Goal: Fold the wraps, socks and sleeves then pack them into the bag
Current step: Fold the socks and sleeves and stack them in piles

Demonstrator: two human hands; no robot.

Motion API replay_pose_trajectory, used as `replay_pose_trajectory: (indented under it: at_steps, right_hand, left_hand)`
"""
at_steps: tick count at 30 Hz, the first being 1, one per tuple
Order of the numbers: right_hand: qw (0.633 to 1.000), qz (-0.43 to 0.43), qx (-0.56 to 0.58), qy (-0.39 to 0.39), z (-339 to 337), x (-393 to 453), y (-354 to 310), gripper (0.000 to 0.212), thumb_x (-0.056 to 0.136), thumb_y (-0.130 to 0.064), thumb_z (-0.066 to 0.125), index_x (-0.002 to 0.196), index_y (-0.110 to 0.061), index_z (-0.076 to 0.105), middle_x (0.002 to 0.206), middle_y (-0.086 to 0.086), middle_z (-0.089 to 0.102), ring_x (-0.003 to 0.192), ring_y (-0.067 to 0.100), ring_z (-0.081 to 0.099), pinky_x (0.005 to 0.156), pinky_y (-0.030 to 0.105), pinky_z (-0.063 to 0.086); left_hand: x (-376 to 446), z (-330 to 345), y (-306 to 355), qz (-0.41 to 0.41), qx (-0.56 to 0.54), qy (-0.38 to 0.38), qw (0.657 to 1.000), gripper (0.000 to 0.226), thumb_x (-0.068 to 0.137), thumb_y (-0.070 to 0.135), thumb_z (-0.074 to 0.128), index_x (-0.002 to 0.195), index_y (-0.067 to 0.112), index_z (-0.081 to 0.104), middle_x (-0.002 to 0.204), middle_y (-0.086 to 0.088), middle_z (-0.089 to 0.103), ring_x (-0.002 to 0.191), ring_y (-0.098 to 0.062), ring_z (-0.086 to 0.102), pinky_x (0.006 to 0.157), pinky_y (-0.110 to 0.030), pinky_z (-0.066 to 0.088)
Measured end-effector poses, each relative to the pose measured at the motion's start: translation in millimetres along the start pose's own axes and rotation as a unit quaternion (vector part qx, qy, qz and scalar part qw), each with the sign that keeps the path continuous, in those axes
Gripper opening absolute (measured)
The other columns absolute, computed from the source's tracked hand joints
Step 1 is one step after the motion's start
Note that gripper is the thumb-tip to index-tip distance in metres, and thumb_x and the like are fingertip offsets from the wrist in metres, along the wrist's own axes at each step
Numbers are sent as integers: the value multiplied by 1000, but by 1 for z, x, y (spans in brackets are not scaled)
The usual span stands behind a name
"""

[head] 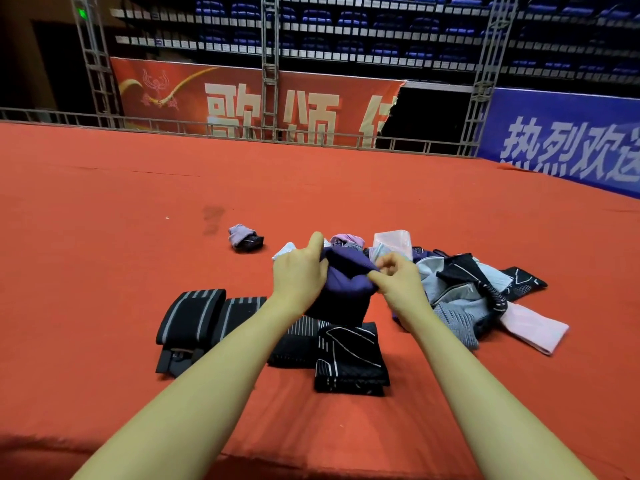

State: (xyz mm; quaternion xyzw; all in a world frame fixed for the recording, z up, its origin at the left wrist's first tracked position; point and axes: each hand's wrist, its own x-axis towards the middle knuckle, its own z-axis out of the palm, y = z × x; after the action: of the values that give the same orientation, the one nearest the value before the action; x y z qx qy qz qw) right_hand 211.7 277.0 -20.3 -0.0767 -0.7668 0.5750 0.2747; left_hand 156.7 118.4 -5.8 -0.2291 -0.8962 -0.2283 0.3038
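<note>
Both hands hold a purple sleeve [346, 275] lifted above the red cloth. My left hand [299, 275] grips its left edge and my right hand [398, 278] pinches its right edge. Below them lie folded black wraps with grey stripes [190, 317] and a folded black patterned sleeve [349, 358]. A loose pile of grey, black and pink sleeves and socks [478, 292] sits to the right. A rolled lilac and black sock bundle [244, 237] lies apart on the left. A pale pink bag [394, 242] stands behind the pile, partly hidden.
A red cloth [138, 209] covers the wide work surface. Metal railing [242, 129] runs along its far edge, with red and blue banners and truss posts behind.
</note>
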Motion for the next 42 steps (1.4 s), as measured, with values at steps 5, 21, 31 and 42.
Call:
replay_pose_trajectory:
  at_steps: [5, 21, 31, 42]
  right_hand:
    - [981, -94, -138, 95, 3, 2, 1, 23, 76, 1, 57, 77, -16, 42, 73, 0, 48, 65, 19, 44, 60, 30, 31]
    - [962, -10, 185, -203, -7, -3, -8, 37, 64, -5, 64, 101, -8, 61, 91, 1, 69, 82, 8, 63, 69, 14, 47]
    - [998, -42, 21, -41, -6, 6, 1, 24, 81, 4, 66, 77, -17, 55, 79, 4, 59, 77, 18, 54, 75, 34, 44]
    - [987, -95, -90, 97, 6, 0, -2, 10, 86, -10, 65, 93, -7, 60, 91, 6, 63, 76, 17, 54, 72, 24, 41]
  left_hand:
    - [-1, 3, -2, 32, 13, 26, 999, 21, 72, 7, 55, 93, 5, 55, 54, -11, 59, 42, -33, 53, 47, -25, 24]
    - [-3, 3, 0, 72, -103, -14, 992, 26, 67, -12, 45, 86, 4, 52, 95, -13, 49, 70, -25, 32, 64, -31, 19]
    - [-8, 2, -6, 75, -245, -111, 960, 17, 80, 21, 59, 96, 18, 63, 86, 16, 36, 92, -7, 35, 86, -26, 22]
    - [7, -11, 16, -27, -120, -44, 991, 21, 90, 12, 47, 110, 8, 47, 91, -18, 65, 89, -39, 57, 64, -36, 30]
